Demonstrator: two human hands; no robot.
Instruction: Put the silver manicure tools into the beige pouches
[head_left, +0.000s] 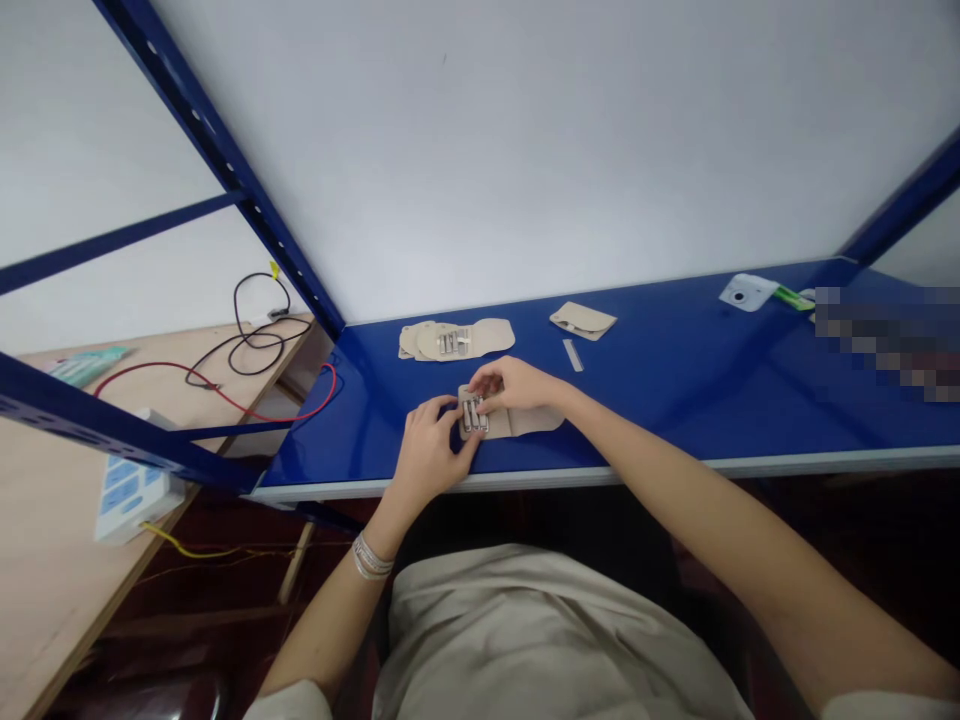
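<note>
A beige folding card (536, 420) lies opened out near the front edge of the blue table (660, 400). Several small silvery metal pieces (474, 413) sit side by side on its left end. My left hand (429, 450) grips that end, thumb at the near edge and fingers at the far side. From the right, my right hand (525, 384) bends over the metal pieces with its fingertips pinched together; whatever they hold is too small to make out. Behind my hands rests an overlapping row of similar beige cards (493, 336), one showing metal pieces as well.
A folded beige card (583, 320) and a small clear strip (573, 355) lie behind my right hand. Farther right are a white item with a dark round spot (742, 293) and a blurred-out patch. Blue posts (217, 150) and a side table with cables and a power strip (135, 490) stand left.
</note>
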